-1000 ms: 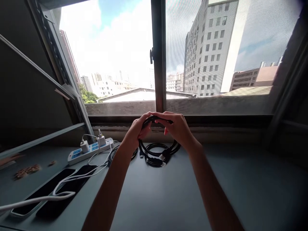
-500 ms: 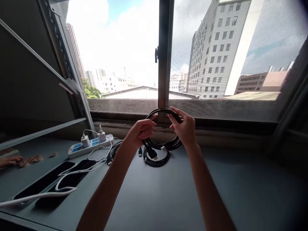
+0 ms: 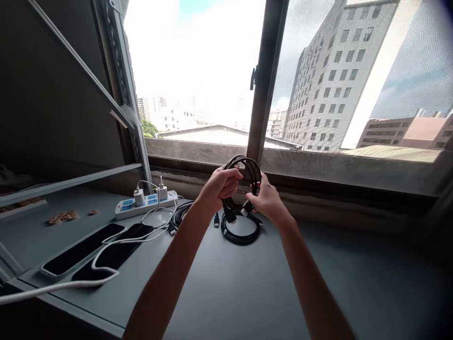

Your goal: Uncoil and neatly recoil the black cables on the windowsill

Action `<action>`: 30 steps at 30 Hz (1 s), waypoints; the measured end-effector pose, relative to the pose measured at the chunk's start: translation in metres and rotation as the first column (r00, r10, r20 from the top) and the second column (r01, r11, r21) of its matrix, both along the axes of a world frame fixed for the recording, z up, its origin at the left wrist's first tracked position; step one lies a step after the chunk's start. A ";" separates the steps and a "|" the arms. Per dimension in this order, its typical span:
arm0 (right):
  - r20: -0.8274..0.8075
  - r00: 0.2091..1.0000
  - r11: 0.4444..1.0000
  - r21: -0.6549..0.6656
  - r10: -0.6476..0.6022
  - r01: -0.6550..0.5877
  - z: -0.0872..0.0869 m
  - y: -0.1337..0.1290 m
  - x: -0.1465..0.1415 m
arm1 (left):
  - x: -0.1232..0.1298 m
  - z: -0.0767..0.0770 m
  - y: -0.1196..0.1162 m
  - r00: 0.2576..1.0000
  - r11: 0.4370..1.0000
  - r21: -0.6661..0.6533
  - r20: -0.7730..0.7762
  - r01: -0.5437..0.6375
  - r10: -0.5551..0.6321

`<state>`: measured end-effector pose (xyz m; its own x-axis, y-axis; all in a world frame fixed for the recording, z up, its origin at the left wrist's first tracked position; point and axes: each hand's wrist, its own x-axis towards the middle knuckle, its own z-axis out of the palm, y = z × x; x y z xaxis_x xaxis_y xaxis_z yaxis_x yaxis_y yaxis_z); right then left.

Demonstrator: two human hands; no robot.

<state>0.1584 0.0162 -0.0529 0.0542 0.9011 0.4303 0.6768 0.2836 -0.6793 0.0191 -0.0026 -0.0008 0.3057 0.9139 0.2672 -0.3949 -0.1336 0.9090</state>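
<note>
A coiled black cable (image 3: 252, 166) is held up above the table between my two hands. My left hand (image 3: 226, 185) is closed around the left side of the coil. On the opposite side, my right hand (image 3: 266, 194) grips the loops between thumb and fingers. Two connector ends, one a black plug (image 3: 230, 217), hang at the bottom of the coil; they look like HDMI plugs. Below, a second coiled black cable (image 3: 241, 241) lies on the table. Left of it rests another black coil (image 3: 180, 215), partly hidden by my left forearm, with a loose plug (image 3: 216, 221) nearby.
A white power strip (image 3: 146, 204) with two chargers stands at the back left. White cords (image 3: 116, 242) run over two dark phones (image 3: 85, 248). Small brown pieces (image 3: 63, 217) lie farther left. A metal frame (image 3: 132, 113) rises at the left, and a window (image 3: 198, 94) is behind.
My right hand has moved inward and down, and the held coil has become narrower with its loops spread. The view has turned left; another person's hand at the far left is out of sight.
</note>
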 end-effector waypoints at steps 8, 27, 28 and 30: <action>-0.051 0.999 0.964 0.265 -0.005 0.019 0.004 -0.011 0.005 | -0.014 0.000 0.003 0.998 0.982 0.177 0.018 0.062 -0.066; 0.241 0.967 0.916 -0.361 -0.089 0.174 -0.085 0.042 0.028 | -0.005 -0.116 0.104 0.337 0.967 0.122 -0.921 -0.225 0.195; 0.242 0.966 0.916 -0.361 -0.086 0.172 -0.088 0.043 0.028 | -0.006 -0.121 0.105 0.305 0.960 0.143 -0.928 -0.240 0.214; 0.251 0.963 0.920 -0.348 -0.096 0.183 -0.097 0.046 0.025 | -0.006 -0.128 0.106 0.242 0.947 0.184 -0.938 -0.262 0.249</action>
<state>0.1837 0.0623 -0.1496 0.1321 0.9873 0.0886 0.8375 -0.0633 -0.5428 0.0129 0.1032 -0.1292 0.0836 0.9957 -0.0396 0.7887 -0.0418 0.6134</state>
